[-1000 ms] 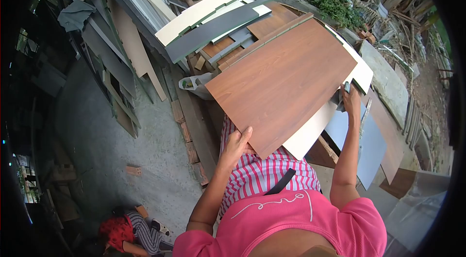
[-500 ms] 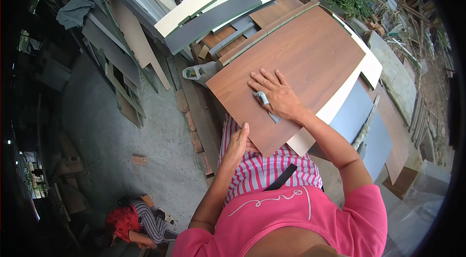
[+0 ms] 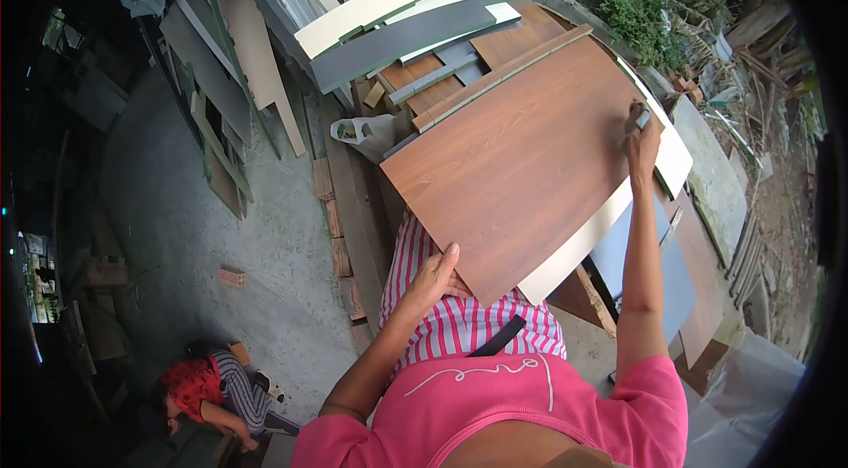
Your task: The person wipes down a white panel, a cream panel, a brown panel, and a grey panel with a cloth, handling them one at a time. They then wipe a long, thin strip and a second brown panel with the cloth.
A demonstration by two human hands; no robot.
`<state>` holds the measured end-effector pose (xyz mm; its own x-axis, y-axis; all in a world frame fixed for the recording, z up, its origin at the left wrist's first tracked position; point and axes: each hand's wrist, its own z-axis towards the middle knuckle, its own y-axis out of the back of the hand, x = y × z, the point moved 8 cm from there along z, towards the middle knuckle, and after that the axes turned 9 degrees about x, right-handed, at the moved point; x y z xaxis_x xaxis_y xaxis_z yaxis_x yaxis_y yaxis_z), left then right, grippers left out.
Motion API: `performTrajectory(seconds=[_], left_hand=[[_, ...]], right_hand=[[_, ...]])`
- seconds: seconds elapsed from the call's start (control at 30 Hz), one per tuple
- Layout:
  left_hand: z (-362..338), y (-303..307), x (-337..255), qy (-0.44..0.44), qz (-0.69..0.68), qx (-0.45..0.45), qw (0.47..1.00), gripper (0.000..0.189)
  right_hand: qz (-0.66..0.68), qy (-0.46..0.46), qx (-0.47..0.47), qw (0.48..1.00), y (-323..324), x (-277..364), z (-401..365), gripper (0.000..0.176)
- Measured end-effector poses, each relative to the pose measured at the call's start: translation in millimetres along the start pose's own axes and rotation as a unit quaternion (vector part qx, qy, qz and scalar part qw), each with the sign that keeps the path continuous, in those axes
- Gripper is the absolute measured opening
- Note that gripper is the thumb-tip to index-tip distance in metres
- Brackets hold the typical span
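A wood-grain brown panel (image 3: 521, 167) lies slanted before me, its near corner over my lap. My left hand (image 3: 437, 276) grips the near left edge, thumb on top and fingers underneath. At the far right end of the panel, my right hand (image 3: 643, 145) is closed around a small grey-blue cloth (image 3: 639, 117). The fingers hide most of the cloth. Under the panel's right side a cream-white board (image 3: 579, 234) sticks out.
Cut boards (image 3: 406, 39) are piled beyond the panel, near a white plastic bag (image 3: 375, 134). Long strips (image 3: 212, 70) lean at the left. Blue-grey boards (image 3: 676, 282) lie at the right. Another person (image 3: 216, 393) bends low at the lower left, near a brick (image 3: 231, 277).
My right hand has moved from the panel's near middle to its far right end, with the cloth, and its fingers have closed. My left hand keeps hold of the edge.
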<state>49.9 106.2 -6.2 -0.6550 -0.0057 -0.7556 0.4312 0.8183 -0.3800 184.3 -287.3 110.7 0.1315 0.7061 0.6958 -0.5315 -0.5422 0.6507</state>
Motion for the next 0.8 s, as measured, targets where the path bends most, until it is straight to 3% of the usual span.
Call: performTrajectory(seconds=[0.03,0.07,0.1,0.17,0.23,0.33,0.4,0.6,0.8], left_hand=[[-1.2,-1.3,-2.9,-0.001,-0.001,-0.007,1.0,0.067],[-1.4,-0.9,-6.1,-0.004,0.0,-0.016,1.0,0.066],[-0.6,0.4,-5.1,0.003,0.008,-0.018,1.0,0.066],[-0.2,2.0,0.7,0.008,-0.011,-0.016,1.0,0.063],[-3.1,6.3,3.2,0.013,-0.001,-0.046,0.999,0.061],[-4.4,1.0,3.7,0.02,-0.016,-0.029,0.999,0.063],[-3.8,-0.2,2.0,0.016,-0.008,-0.025,1.0,0.064],[-2.0,-0.1,1.0,0.034,0.019,-0.011,0.999,0.067],[-7.8,-1.7,-10.0,0.034,0.016,-0.031,0.999,0.061]], right_hand=[[0.005,0.12,0.051,0.991,-25.4,57.0,-28.2,0.04],[0.024,0.177,0.14,0.974,-64.5,96.8,-57.4,0.05],[0.053,0.213,0.276,0.936,-95.8,143.2,-99.3,0.047],[-0.056,0.465,0.363,0.805,-150.8,193.2,-194.7,0.044],[-0.054,0.506,0.405,0.759,-164.3,209.4,-230.5,0.047],[-0.057,0.488,0.416,0.765,-166.3,192.2,-196.3,0.049],[-0.125,0.461,0.37,0.797,-160.3,168.6,-151.5,0.048],[-0.254,0.285,0.245,0.891,-139.9,44.6,23.4,0.046],[-0.326,0.06,0.137,0.933,-98.8,-81.8,136.6,0.051]])
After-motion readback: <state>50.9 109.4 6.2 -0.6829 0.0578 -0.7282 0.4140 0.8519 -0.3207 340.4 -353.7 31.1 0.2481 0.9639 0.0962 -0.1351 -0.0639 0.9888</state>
